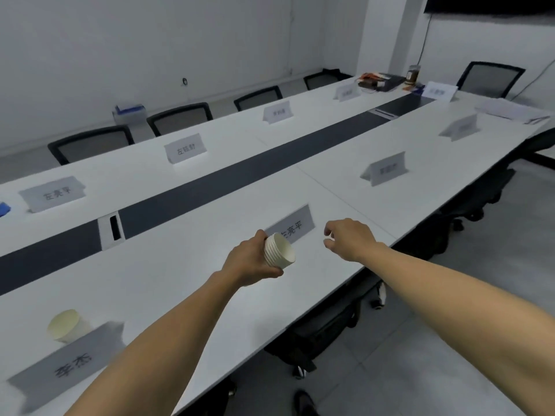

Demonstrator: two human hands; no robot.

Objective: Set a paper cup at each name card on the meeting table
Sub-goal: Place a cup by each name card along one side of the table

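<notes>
The left hand [249, 259] grips the paper-cup stack [279, 251] just before a name card [295, 226], mouths tipped toward the right hand [348, 238] (loosely curled, empty), likely so one can be peeled off. A lone cup [67, 325] stands behind the nearest card [69, 364].

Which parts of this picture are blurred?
Head view: the nearest name card and the paper cup behind it are smeared; the cup stack in the left hand is fairly sharp; the far name card is too soft to read.
</notes>
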